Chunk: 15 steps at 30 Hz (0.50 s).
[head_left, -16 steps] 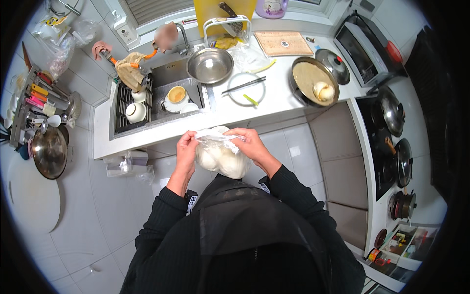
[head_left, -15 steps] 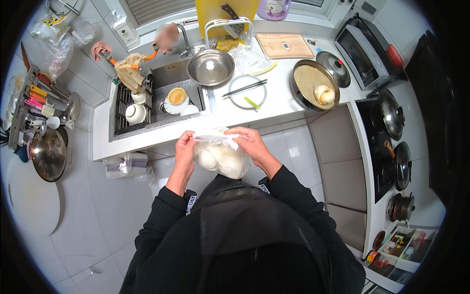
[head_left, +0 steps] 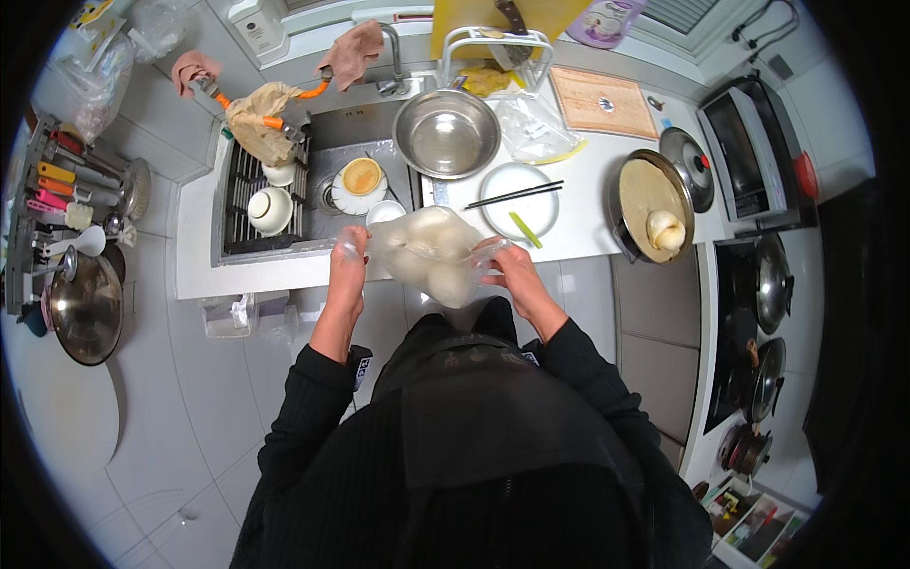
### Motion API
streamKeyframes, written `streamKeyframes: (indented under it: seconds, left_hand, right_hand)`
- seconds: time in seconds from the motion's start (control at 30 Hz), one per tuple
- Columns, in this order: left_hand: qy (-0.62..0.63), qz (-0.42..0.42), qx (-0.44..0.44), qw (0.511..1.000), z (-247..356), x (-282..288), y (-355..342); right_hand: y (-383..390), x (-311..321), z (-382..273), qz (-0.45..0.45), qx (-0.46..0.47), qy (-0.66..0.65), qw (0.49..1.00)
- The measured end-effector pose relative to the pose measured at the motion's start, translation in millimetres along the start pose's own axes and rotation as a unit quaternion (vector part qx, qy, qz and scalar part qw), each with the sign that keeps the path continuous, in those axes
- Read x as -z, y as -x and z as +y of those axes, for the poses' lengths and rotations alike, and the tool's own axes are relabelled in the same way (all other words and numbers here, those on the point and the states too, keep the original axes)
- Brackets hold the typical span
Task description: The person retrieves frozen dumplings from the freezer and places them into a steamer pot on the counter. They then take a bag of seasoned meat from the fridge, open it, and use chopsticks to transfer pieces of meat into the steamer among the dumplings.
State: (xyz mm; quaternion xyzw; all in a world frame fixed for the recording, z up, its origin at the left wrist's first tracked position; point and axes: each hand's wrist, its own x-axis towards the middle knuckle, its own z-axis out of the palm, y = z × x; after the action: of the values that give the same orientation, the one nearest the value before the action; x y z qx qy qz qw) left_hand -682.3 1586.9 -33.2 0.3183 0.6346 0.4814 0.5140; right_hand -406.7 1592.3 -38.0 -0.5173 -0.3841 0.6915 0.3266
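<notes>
A clear plastic bag point(head_left: 431, 248) holding several white, round buns hangs in front of the counter edge, between the sink and a plate. My left hand point(head_left: 347, 270) is closed on the bag's left end. On its right end, my right hand point(head_left: 519, 282) grips the plastic with bent fingers. Beyond the bag, a white plate point(head_left: 519, 177) carries black chopsticks point(head_left: 517, 195) and a green strip point(head_left: 524, 229). Farther right stands a round metal pan point(head_left: 652, 180) with a beige lining and one pale, swirled bun point(head_left: 665, 230) inside.
To the left, a sink point(head_left: 318, 237) has a drying rack, cups and small dishes. A steel bowl point(head_left: 446, 133) sits at its right edge. Behind are a cutting board point(head_left: 603, 100) and a crumpled plastic bag point(head_left: 536, 128). A pan lid point(head_left: 686, 169) leans beside the pan.
The bag has risen and tipped forward toward the counter, and its buns spread sideways. My hands have moved apart to its two ends. The whole view has shifted, with the counter nearer.
</notes>
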Motion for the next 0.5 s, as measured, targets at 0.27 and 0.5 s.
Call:
streamKeyframes:
  seconds: [0.27, 0.5]
  left_hand:
    - [0.081, 0.077, 0.064, 0.992, 39, 7, 23]
    - [0.076, 0.032, -0.032, 0.996, 71, 2, 44]
  right_hand:
    - [13, 38, -22, 0.126, 0.015, -0.075, 0.989]
    - [27, 26, -69, 0.22, 0.18, 0.023, 0.958]
